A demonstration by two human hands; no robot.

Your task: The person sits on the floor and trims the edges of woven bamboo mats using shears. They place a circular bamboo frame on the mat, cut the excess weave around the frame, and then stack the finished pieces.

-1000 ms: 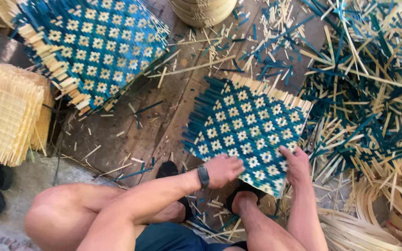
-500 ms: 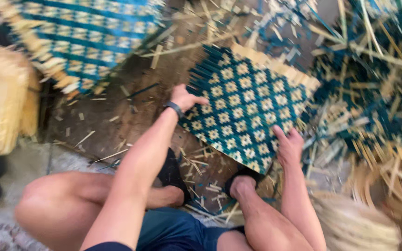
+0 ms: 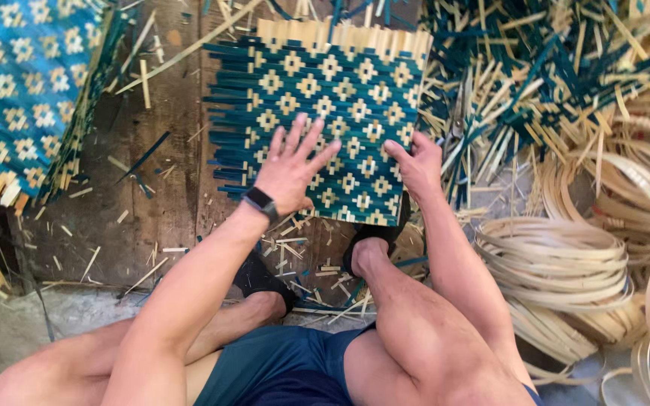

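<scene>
from the head view, the woven mat (image 3: 317,120), teal and pale in a diamond pattern, lies flat on the wooden floor (image 3: 174,188), in the middle and a little far from the person's knees. the left hand (image 3: 291,169) rests on its near part with the fingers spread wide and open, pressing down, not gripping anything. the right hand (image 3: 417,164) is at the near right edge, fingers curled on the border; if it pinches the edge or only presses it, i cannot tell. the left side of the mat ends in loose teal strip ends (image 3: 223,113), and i think these may slide out if the mat is pulled sideways. the pile of loose strips (image 3: 536,75) just to the right could catch in the edge. the sharp offcuts (image 3: 295,248) near the bare feet may prick.
</scene>
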